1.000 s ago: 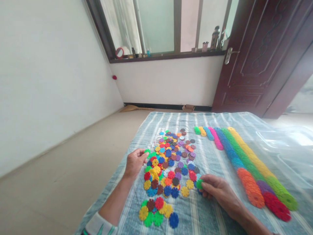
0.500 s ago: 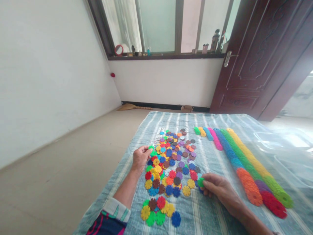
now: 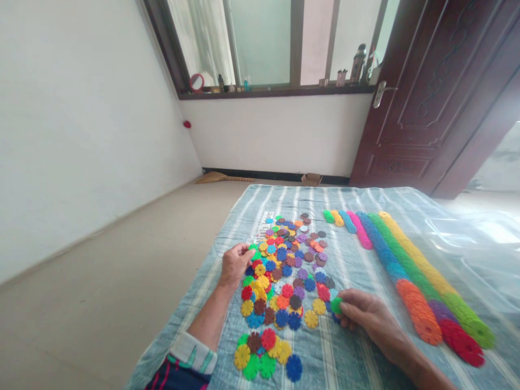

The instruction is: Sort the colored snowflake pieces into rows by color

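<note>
Near the tabletop's point(image 3: 345, 260) front edge lies a disc cluster point(image 3: 268, 339). Beyond, the right hand point(image 3: 363, 313) pinches a green disc point(image 3: 336, 305). Farther, the left hand point(image 3: 234, 265) has shifted inward from the left edge to the pile point(image 3: 281, 253), seemingly pinching another green disc point(image 3: 253, 248); both hands thus handle one colour.

My left sleeve point(image 3: 176, 375) is dark blue with pink lines, and its pale grey cuff point(image 3: 193, 349) has green pointy shapes.

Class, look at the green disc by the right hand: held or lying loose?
Held: the right hand pinches the green disc at its edge, the thumb overlapping it.
</note>
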The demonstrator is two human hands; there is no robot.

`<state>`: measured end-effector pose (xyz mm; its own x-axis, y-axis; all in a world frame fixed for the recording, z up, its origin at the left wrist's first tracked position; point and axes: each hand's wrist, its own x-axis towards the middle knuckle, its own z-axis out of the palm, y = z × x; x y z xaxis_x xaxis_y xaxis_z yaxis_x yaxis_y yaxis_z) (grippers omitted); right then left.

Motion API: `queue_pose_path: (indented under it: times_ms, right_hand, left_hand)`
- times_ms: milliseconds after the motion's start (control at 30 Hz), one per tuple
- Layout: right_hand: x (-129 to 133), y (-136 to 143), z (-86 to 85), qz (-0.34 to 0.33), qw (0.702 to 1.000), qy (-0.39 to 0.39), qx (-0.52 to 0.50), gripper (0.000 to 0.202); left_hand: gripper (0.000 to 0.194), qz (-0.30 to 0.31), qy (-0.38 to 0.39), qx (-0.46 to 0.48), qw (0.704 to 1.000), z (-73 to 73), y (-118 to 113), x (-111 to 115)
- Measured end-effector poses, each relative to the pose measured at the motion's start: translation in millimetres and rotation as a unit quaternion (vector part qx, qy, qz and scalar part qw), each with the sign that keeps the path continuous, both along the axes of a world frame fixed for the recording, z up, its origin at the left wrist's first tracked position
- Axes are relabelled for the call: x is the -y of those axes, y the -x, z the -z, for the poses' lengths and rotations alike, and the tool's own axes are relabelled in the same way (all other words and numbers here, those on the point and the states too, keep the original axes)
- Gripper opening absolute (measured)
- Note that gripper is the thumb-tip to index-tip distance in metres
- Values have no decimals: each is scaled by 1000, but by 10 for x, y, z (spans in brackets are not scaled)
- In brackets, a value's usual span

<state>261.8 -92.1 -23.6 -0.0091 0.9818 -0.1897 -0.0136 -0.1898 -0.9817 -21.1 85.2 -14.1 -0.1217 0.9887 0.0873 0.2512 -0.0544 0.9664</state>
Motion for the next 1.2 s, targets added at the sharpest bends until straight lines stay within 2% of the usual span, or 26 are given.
queue_pose_path:
  times_ms: [700, 933, 1200]
  right_hand:
    - [-13, -14, 74, 1, 1000, 6, -8, 42]
    - [-2, -4, 42, 8, 1000, 9, -17, 41]
    - [-27, -13, -28, 68, 995, 11, -75, 38]
  left_hand:
    - [23, 14, -1, -20, 1000, -13, 5, -8]
    - [27, 19, -3, -20, 1000, 3, 18, -11]
    - [33, 28, -8, -44, 999, 6, 30, -34]
